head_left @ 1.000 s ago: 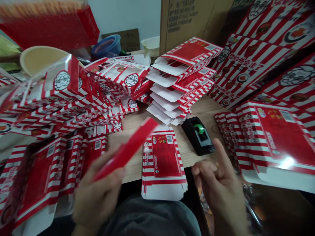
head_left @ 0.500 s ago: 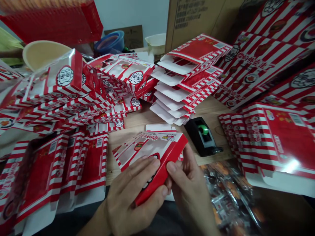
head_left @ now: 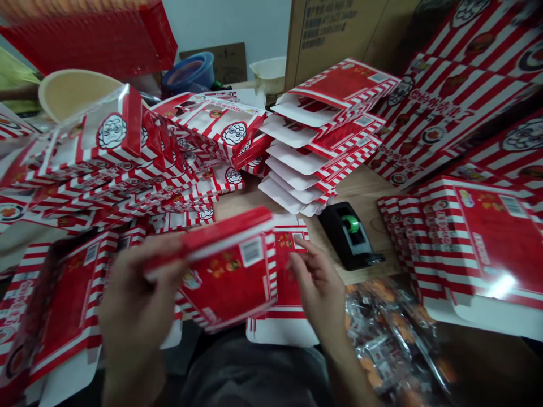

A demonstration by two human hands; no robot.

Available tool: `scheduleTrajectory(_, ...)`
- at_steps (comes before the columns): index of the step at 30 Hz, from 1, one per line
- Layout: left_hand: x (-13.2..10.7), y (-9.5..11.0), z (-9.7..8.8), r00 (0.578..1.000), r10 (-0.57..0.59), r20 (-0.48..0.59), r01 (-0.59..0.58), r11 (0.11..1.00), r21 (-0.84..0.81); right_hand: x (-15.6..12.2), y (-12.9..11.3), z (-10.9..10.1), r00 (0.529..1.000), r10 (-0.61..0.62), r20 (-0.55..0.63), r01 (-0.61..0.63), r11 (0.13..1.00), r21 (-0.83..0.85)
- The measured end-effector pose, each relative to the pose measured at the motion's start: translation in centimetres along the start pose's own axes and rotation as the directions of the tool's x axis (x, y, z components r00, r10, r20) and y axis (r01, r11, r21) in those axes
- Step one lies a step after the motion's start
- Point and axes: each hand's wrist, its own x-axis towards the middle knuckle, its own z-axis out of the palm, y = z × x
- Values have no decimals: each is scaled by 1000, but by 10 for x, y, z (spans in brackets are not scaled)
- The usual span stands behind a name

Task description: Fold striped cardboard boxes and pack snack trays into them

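Observation:
My left hand (head_left: 139, 299) is closed around one end of a red-and-white striped box (head_left: 231, 277). The box is tilted, its red printed face with a barcode toward me, and is slightly blurred. My right hand (head_left: 320, 294) is off this box, thumb and fingers a little apart. Below the right fingers lies another red carton (head_left: 291, 288) with a white flap toward me. Whether those fingers touch it I cannot tell. Beyond the right hand stands a black tape dispenser (head_left: 350, 234) with a green roll.
Striped boxes (head_left: 114, 133) are piled at the left and back. Open-ended cartons (head_left: 326, 130) are stacked behind the dispenser, and more cartons (head_left: 496, 232) stand at right. Clear-wrapped small items (head_left: 390, 328) lie at lower right. A cream bowl (head_left: 76, 93) and blue tub (head_left: 190, 73) sit behind.
Both hands were on the box. My left hand has carried it left and turned it, so the barcode face shows instead of the windowed face. The right hand has let go.

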Motion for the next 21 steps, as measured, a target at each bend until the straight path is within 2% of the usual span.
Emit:
scheduleTrajectory(1,13,-11,2,997,-76,-13,76,997,15,6,12,-9,1000,-1,-25,-3,983,-185)
scheduleTrajectory(2,26,-24,5,987,-144,66,142,989,34,12,24,-17,998,29,-47,-44,932,-359)
scheduleTrajectory(3,38,-38,9,958,-208,195,194,977,89,15,35,-25,995,79,-57,-98,861,-499)
scheduleTrajectory(4,47,-52,14,936,-214,279,168,969,182,17,46,-32,989,137,-58,-144,789,-597)
scheduleTrajectory(6,58,-77,24,947,-168,275,72,942,326,17,61,-40,973,228,-41,-194,703,-685)
scheduleTrajectory(7,59,-86,29,951,-145,273,38,931,362,15,67,-43,967,254,-22,-201,702,-684)
scheduleTrajectory(9,56,-94,39,953,-105,286,-18,918,396,11,73,-45,959,282,1,-222,757,-614)
scheduleTrajectory(11,47,-92,46,934,-59,353,-100,904,416,7,72,-49,953,304,-6,-273,847,-457)
scheduleTrajectory(13,35,-81,51,891,1,455,-194,905,378,2,65,-57,947,321,7,-308,916,-256)
scheduleTrajectory(16,17,-52,59,801,155,579,-300,940,164,-10,46,-75,940,322,116,-321,947,-29)
scheduleTrajectory(19,3,-21,75,714,348,608,-375,923,-87,-23,26,-91,923,316,219,-334,941,52)
scheduleTrajectory(21,1,-4,86,676,404,616,-393,905,-163,-31,16,-95,927,287,241,-309,949,57)
